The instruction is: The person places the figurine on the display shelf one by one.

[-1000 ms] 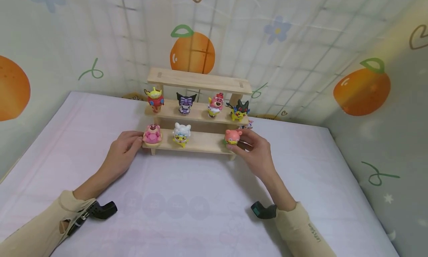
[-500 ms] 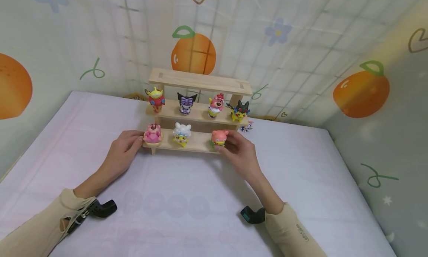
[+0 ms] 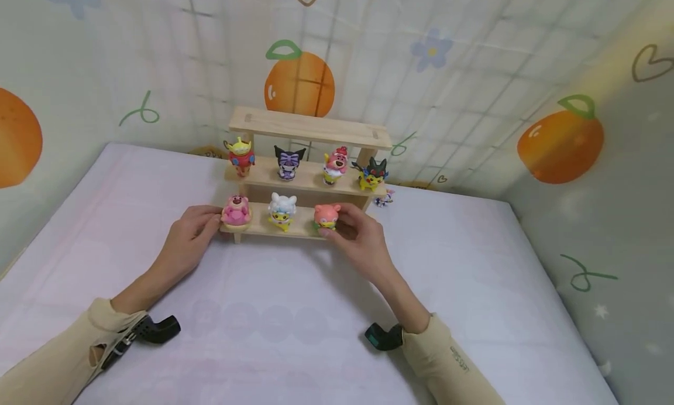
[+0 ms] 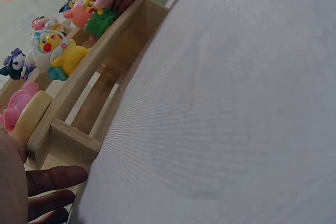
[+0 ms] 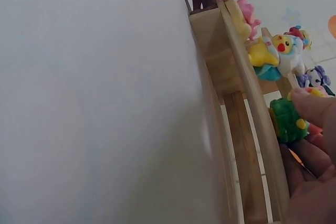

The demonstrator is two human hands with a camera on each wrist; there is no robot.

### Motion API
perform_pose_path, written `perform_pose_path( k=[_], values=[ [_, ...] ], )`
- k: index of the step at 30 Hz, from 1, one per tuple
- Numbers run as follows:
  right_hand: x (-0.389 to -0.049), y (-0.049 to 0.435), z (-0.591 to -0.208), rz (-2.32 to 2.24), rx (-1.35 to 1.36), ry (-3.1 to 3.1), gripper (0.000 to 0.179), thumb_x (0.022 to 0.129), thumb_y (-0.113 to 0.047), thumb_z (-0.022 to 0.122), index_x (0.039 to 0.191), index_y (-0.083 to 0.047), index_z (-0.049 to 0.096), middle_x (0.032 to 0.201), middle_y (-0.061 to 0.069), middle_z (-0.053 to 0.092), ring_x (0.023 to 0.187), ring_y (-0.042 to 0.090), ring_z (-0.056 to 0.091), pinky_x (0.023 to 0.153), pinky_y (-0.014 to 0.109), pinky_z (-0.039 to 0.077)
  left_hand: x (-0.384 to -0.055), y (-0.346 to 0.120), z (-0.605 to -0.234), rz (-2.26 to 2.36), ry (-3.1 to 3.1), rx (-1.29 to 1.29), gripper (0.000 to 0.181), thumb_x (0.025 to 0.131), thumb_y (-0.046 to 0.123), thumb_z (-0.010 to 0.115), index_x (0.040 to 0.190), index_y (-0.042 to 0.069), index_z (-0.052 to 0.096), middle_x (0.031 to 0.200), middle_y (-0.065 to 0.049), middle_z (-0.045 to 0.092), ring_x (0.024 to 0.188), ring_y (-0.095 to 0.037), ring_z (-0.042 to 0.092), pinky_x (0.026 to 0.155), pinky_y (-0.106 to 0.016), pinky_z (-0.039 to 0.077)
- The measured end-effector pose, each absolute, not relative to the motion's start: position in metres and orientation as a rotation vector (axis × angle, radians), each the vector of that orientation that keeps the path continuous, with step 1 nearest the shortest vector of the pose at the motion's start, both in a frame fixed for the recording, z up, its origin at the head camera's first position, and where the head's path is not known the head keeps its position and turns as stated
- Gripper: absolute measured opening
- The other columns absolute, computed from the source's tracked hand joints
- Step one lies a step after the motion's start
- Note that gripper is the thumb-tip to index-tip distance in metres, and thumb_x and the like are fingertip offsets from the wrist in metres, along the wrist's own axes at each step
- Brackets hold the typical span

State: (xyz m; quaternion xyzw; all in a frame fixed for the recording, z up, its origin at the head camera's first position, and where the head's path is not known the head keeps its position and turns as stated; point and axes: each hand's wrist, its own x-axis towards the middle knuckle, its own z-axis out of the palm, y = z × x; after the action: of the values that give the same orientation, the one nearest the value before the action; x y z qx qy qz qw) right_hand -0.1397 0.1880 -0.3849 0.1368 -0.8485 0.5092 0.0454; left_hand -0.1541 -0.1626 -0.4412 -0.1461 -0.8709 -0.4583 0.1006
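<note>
A small figurine with a pink head and green base [image 3: 326, 213] is pinched between the thumb and fingers of my right hand [image 3: 364, 244], at the bottom tier of a wooden display shelf [image 3: 309, 123]. To its left on that tier stands a yellow figurine in a white hood [image 3: 282, 212]. My left hand [image 3: 188, 236] rests against the shelf's left end, close beside a pink bear figurine [image 3: 236, 210]. In the left wrist view its fingers [image 4: 55, 179] extend loosely by the shelf's end.
Several figurines line the middle tier, among them a purple-and-black one [image 3: 288, 164] and a black-eared yellow one [image 3: 372, 175]. Another small figurine [image 3: 385, 198] is behind the shelf's right end. A white cloth [image 3: 253, 346] covers the table; a patterned curtain [image 3: 368, 59] hangs behind.
My right hand has slid the pink-and-green figurine left along the bottom tier, closer to the white-hooded one. The left hand has stayed at the shelf's left end.
</note>
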Motion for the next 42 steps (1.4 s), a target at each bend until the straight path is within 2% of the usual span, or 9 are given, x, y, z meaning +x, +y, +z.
perform_pose_path(
  k=[15,23,38,42],
  values=[
    [-0.143,0.188,-0.389,1.602,0.405,-2.574,0.043,0.09,-0.012,0.085,0.129,-0.006,0.066,0.128,0.011,0.074,0.12,0.023,0.071,0.102,0.031,0.057,-0.151,-0.166,-0.444,-1.349,-2.566,-0.415,0.035,0.11,0.017,0.052,0.122,-0.008,0.073,0.134,-0.023,0.066,0.134,-0.039,0.054,0.113,-0.06,0.04],
    [-0.145,0.19,-0.388,1.579,0.384,-2.55,0.042,0.089,-0.012,0.086,0.126,-0.003,0.068,0.125,0.014,0.074,0.115,0.027,0.073,0.1,0.037,0.06,-0.152,-0.168,-0.445,-1.352,-2.561,-0.403,0.035,0.11,0.018,0.052,0.121,-0.009,0.074,0.134,-0.022,0.066,0.134,-0.038,0.054,0.113,-0.06,0.04],
    [-0.143,0.197,-0.388,1.501,0.408,-2.56,0.043,0.089,-0.014,0.086,0.127,-0.007,0.067,0.124,0.008,0.074,0.112,0.021,0.072,0.094,0.027,0.06,-0.155,-0.164,-0.441,-1.353,-2.573,-0.411,0.036,0.11,0.018,0.052,0.121,-0.007,0.074,0.135,-0.022,0.066,0.133,-0.037,0.055,0.112,-0.059,0.041],
    [-0.142,0.2,-0.387,1.514,0.42,-2.535,0.042,0.089,-0.017,0.087,0.127,-0.01,0.068,0.124,0.004,0.074,0.111,0.019,0.073,0.094,0.027,0.061,-0.156,-0.164,-0.442,-1.354,-2.563,-0.412,0.035,0.11,0.017,0.053,0.121,-0.007,0.074,0.134,-0.021,0.067,0.133,-0.037,0.055,0.112,-0.058,0.042]
  ],
)
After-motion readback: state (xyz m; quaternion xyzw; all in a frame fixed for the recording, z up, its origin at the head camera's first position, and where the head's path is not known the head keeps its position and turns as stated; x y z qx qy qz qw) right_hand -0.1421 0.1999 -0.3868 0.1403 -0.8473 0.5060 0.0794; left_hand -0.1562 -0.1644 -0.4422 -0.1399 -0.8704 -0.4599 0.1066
